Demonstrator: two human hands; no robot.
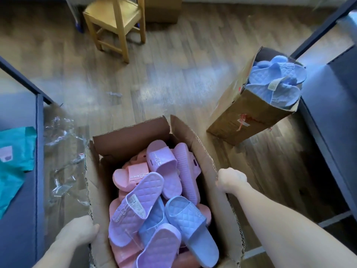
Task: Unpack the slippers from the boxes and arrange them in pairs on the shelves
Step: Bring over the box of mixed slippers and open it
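Observation:
An open cardboard box stands on the floor right in front of me, filled with several slippers: lilac quilted ones, a blue one, pink ones. My left hand grips the box's left wall near its front. My right hand grips the edge of the right flap. A second, narrower box stands at the right, packed with blue slippers.
Dark blue shelf frames flank me: one on the left holding a teal bag, one on the right. Crumpled clear plastic lies left of the box. A wooden chair and another carton stand at the far side.

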